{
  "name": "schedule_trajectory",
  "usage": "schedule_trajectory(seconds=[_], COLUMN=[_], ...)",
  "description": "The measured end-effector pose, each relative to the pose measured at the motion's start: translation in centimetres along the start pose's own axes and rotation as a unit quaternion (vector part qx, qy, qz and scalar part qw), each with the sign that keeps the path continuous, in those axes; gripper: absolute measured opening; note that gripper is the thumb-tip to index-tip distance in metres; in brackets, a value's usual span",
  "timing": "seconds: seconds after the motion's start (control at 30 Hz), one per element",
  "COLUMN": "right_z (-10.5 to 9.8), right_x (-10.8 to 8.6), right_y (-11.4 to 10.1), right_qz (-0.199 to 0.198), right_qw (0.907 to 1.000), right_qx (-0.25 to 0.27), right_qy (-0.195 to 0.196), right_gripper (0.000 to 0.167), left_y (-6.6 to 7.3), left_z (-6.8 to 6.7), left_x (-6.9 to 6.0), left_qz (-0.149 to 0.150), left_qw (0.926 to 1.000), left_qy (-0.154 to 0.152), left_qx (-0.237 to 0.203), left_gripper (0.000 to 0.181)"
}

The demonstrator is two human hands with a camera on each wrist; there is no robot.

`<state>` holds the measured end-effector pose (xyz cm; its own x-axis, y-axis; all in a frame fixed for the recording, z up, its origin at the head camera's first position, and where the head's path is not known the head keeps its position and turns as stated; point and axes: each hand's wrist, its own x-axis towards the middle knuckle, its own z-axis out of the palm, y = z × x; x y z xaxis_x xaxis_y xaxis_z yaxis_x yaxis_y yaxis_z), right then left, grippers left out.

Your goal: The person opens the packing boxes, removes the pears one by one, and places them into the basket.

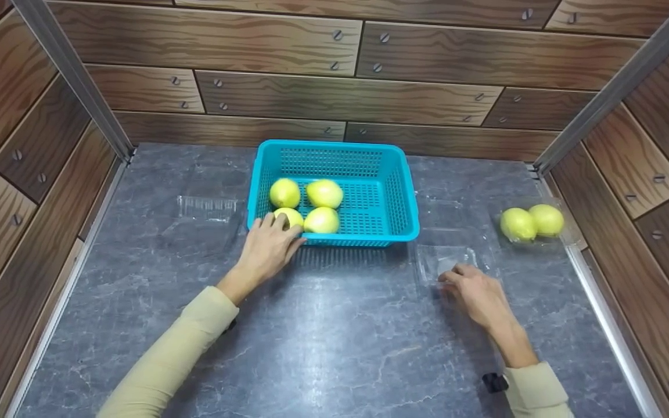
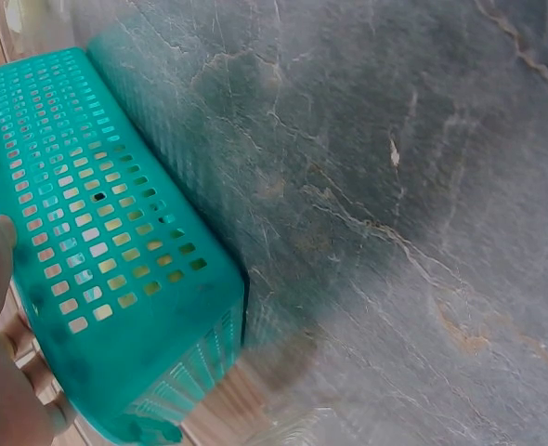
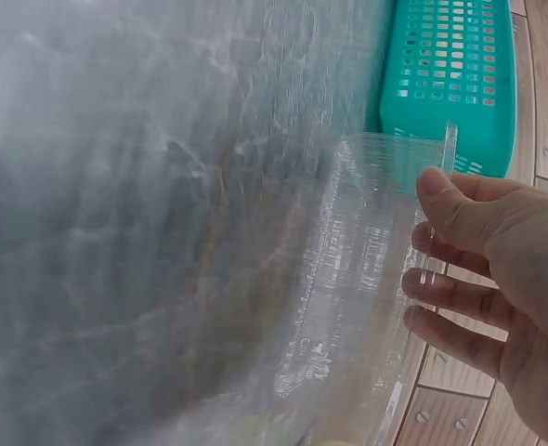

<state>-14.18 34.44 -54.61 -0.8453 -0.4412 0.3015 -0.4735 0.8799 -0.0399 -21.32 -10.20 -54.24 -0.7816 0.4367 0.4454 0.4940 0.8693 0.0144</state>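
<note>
The blue-green plastic basket (image 1: 395, 217) holds several yellow-green lemons, grouped in its left half. At its front left corner my left hand (image 1: 265, 247) reaches over the rim, with its fingers partly covering the nearest lemon (image 1: 291, 217). Whether they grip this fruit is hidden, as the left wrist view shows only thumb and fingers by the rim. To the right of the basket, my right hand (image 1: 477, 293) pinches the edge of a clear plastic container (image 3: 358, 269) between thumb and fingers. No lemon shows inside that container.
Two lemons (image 1: 532, 223) sit in another clear container by the right wall. Left of the basket lies a further clear plastic container (image 1: 207, 209). Wood-patterned panels (image 1: 276, 93) close off the back and both sides of the grey marbled table (image 1: 323, 337).
</note>
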Motion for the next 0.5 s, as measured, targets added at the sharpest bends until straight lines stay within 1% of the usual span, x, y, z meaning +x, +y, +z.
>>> schedule_trajectory(seconds=[0.13,0.4,0.5], right_z=[0.1,0.6,0.7], right_x=[1.0,3.1,3.9], right_y=[0.5,1.7,2.1], right_qz=[0.002,-0.001,-0.003], right_qw=[0.9998,0.9996,0.9996], right_qx=[-0.008,-0.006,-0.007], right_qy=[-0.02,-0.026,-0.027], right_gripper=[0.013,0.017,0.015], left_y=[0.0,-0.1,-0.1], left_z=[0.0,0.1,0.1], left_x=[0.0,-0.1,-0.1], left_qz=[0.001,0.004,0.006], left_qw=[1.0,0.9999,0.9998], left_qy=[0.002,0.013,0.019], left_qx=[-0.001,0.0,0.004], left_gripper=[0.026,0.025,0.024])
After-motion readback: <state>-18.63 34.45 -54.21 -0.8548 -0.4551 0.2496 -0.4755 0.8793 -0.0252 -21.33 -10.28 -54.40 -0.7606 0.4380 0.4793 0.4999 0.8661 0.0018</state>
